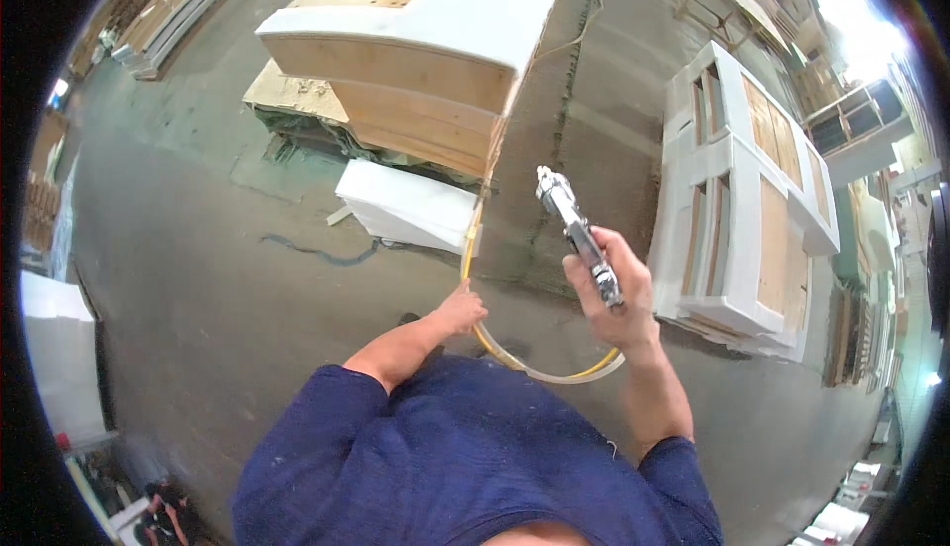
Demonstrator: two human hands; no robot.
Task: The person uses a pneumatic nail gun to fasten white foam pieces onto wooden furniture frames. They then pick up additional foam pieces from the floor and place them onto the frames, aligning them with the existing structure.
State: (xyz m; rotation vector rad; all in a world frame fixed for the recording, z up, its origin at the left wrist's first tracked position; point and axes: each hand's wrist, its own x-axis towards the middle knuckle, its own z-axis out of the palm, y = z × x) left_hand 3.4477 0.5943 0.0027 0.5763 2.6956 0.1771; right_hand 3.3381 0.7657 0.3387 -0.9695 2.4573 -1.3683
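Observation:
My right hand is wrapped round the grip of a metal spray gun, held out in front of my body with its nozzle pointing away. My left hand is closed round a pair of hoses, one yellow and one whitish. From that hand the hoses sag in a loop past my shirt towards my right forearm. On the far side they run up along the edge of a large plywood frame topped with white padding. Just beyond my left hand lies a white padded block.
Stacked plywood frames with white padding stand on the right. A dark hose piece lies on the concrete floor. More hose trails across the floor ahead. A white-covered stack is at far left; another person shows at lower left.

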